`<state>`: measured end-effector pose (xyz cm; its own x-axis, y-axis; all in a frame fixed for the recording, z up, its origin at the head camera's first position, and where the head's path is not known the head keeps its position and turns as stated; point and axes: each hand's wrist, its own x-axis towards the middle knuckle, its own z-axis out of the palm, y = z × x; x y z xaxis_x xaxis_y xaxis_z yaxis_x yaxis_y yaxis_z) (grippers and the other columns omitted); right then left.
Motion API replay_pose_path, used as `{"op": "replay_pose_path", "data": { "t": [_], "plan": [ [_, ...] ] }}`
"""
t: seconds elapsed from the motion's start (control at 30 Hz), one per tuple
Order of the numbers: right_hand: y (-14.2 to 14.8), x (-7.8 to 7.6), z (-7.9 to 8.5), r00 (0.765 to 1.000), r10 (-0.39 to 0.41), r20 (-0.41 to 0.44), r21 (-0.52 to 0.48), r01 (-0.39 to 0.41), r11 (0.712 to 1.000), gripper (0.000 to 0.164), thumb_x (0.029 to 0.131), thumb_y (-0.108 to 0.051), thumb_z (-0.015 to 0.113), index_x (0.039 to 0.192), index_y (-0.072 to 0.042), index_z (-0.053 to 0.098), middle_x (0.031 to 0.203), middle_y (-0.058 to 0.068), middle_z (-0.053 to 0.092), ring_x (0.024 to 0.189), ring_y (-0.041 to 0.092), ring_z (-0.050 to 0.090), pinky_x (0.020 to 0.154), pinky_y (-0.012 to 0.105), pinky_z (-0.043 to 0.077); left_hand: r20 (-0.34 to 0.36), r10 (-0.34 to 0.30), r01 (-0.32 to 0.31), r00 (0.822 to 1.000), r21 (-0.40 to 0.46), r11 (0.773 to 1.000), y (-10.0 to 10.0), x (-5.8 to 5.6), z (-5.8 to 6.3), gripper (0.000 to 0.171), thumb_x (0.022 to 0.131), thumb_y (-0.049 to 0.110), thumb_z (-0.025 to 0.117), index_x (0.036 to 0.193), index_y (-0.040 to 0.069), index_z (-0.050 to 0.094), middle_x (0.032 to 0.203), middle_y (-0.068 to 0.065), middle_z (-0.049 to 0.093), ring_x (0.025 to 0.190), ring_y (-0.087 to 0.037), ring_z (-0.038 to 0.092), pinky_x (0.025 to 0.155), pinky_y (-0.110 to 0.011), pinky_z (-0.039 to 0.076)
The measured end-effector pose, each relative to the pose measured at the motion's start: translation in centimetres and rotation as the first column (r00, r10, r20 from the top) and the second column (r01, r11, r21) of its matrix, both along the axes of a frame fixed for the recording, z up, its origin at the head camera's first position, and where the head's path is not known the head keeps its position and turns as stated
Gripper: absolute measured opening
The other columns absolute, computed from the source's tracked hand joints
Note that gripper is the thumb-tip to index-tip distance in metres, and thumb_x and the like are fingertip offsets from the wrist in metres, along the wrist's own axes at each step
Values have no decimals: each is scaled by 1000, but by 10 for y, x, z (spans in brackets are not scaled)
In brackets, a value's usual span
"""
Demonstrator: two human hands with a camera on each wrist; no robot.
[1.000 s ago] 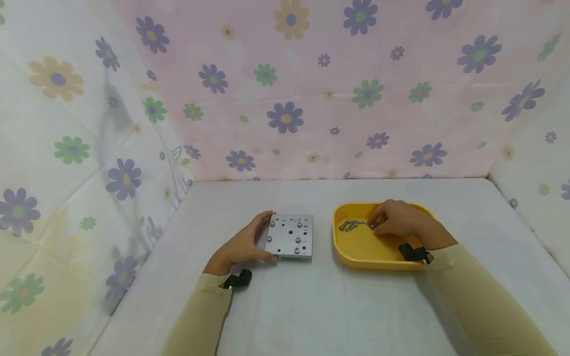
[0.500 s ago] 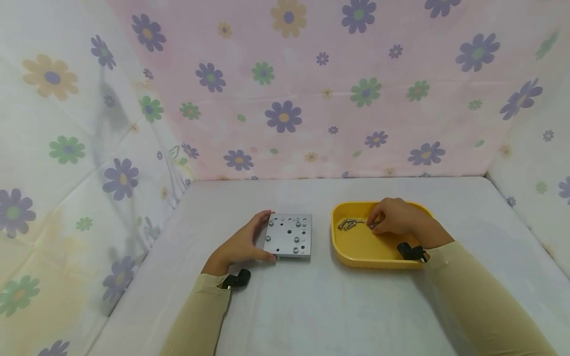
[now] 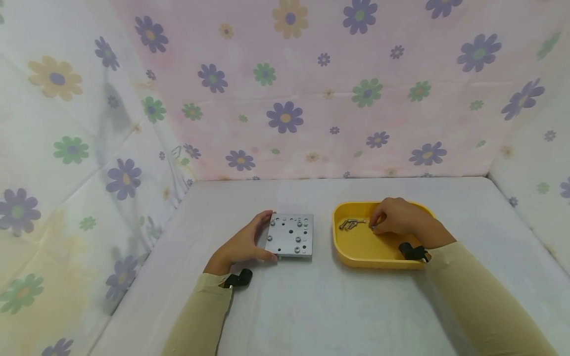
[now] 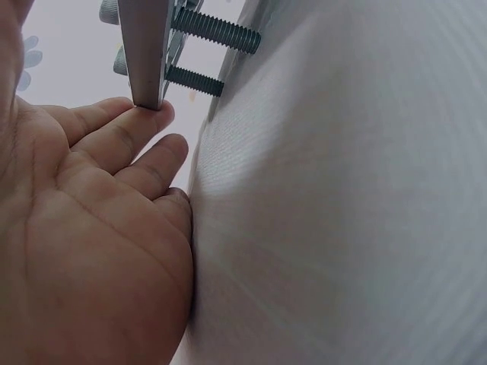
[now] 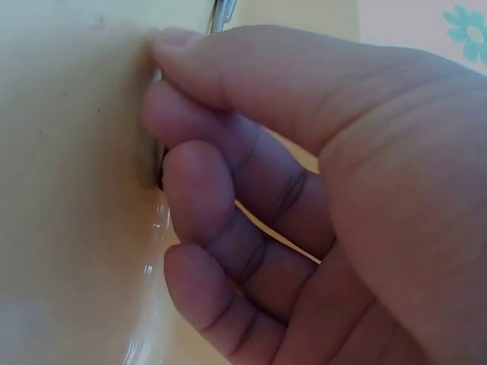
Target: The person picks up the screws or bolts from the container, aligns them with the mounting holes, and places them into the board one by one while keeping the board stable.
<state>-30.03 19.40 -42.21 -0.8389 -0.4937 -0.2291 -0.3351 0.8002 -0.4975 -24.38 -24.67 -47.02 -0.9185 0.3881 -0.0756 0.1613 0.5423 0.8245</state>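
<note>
A square silver metal plate with holes stands on the table, with several socket-head screws set in it. My left hand grips its left side, thumb at the near edge and fingers at the far edge. In the left wrist view, threaded screw shanks stick out beneath the plate, and fingertips touch its edge. My right hand is inside a yellow tray, thumb and fingers pinching a small screw near the floor. Most of that screw is hidden by the fingers.
Several loose screws lie in the tray's left part, close to my right fingertips. A white cloth covers the table. Flower-patterned curtains enclose the back and both sides.
The right fingers have shifted slightly over the screw at the tray floor, and less of it shows now. My left hand and the plate have stayed in place.
</note>
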Motion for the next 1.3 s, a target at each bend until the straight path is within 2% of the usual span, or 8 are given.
{"op": "replay_pose_path", "data": {
  "t": [0.13,0.43,0.7,0.9,1.3],
  "plan": [
    [1,0,0,1000,9,5,-24,-9,1000,14,90,-23,81,103,-20,82,104,2,71,86,19,57,75,31,49,1,13,-13,1000,-14,1000,0,0,-1,133,58,34,102,164,22,22,169,6,30,160,-19,20,130,-53,11],
    [-2,0,3,1000,6,26,-83,-4,997,16,89,-23,81,104,-19,82,83,0,66,77,18,56,67,30,47,-3,15,-15,1000,-6,1000,0,0,-1,134,58,34,102,164,22,22,169,6,30,160,-19,21,130,-53,11],
    [-1,3,11,1000,-4,16,-96,5,995,17,89,-25,81,105,-18,81,83,0,67,76,18,57,66,30,47,6,6,-6,1000,9,1000,0,0,-2,131,60,32,102,164,23,23,168,10,30,159,-15,21,130,-48,13],
    [1,5,17,1000,-13,15,-116,14,993,18,90,-24,81,106,-16,81,81,1,69,73,18,56,62,27,46,2,-14,14,1000,26,1000,-1,-1,-3,132,60,30,102,164,20,22,170,6,29,159,-18,21,130,-49,12],
    [3,6,24,999,-28,-45,-216,17,976,24,91,-28,80,112,-15,80,82,2,68,73,19,56,58,26,45,7,14,-14,1000,0,1000,-1,0,-2,130,60,31,101,164,24,23,167,12,32,158,-13,23,130,-49,14]
  ]
}}
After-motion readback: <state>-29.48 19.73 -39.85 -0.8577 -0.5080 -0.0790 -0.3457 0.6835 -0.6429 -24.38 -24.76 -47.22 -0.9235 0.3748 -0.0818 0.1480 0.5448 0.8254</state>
